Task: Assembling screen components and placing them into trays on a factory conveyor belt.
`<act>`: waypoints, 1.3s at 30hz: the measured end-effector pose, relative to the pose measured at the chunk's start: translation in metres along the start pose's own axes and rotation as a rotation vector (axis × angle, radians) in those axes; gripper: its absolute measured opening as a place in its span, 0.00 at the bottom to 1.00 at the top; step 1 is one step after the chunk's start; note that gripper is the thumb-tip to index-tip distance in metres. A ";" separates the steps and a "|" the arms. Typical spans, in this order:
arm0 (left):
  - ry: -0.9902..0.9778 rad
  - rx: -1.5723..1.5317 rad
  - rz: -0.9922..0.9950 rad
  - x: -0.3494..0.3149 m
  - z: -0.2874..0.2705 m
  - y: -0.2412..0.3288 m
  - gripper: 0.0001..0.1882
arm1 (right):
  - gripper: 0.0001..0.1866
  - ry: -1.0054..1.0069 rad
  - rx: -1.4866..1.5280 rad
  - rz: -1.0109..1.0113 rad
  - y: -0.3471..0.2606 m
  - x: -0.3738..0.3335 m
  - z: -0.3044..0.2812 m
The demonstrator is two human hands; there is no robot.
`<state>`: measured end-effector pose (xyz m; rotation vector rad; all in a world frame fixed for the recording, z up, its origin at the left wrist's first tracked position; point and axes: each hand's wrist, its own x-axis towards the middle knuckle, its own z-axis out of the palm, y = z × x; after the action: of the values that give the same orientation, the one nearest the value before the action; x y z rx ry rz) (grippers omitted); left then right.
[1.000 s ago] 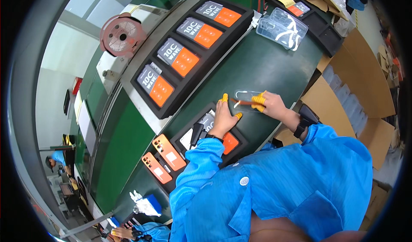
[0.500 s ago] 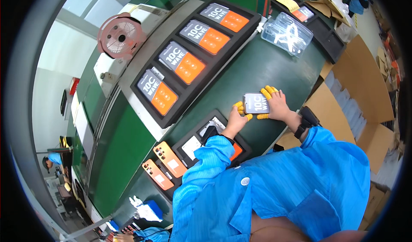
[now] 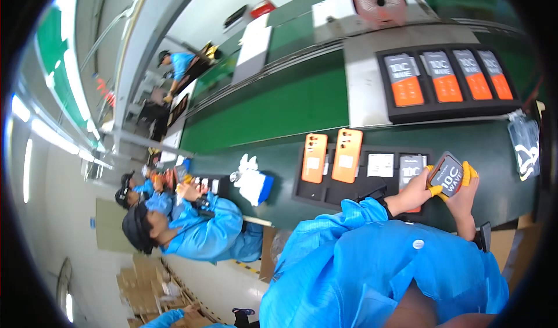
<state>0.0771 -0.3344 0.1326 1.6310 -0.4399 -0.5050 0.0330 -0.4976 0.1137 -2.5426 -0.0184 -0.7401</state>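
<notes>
A phone with a grey printed front [image 3: 446,176] is held tilted above the green table, near its front edge. My left hand [image 3: 411,194] pinches its left side, and my right hand [image 3: 461,199] grips its right side. Yellow finger covers sit on the fingertips of both hands. Beneath and beside my left hand lies a dark tray [image 3: 318,193]. It holds two orange phones [image 3: 347,156] camera side up, a white label card [image 3: 381,165] and a grey-fronted phone [image 3: 410,166], partly hidden by my left hand.
Beyond the table, a black tray [image 3: 430,114] bears several grey-and-orange phones. A pink fan [image 3: 381,4] stands behind it. Clear plastic packaging [image 3: 523,145] lies at the right. Leftward are a blue box [image 3: 264,188] with white tissue and a co-worker in blue [image 3: 206,232].
My view has swung left, bringing co-workers and more of the line into sight. The phone stays between both hands and is now more tilted.
</notes>
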 end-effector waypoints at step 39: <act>0.100 0.714 -0.111 -0.097 -0.053 0.051 0.15 | 0.22 -0.231 1.030 0.289 -0.093 -0.011 0.002</act>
<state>0.0266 -0.2425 0.1952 2.3665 -0.4864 -0.3617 0.0109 -0.4136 0.1483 -1.5722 -0.0834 -0.2058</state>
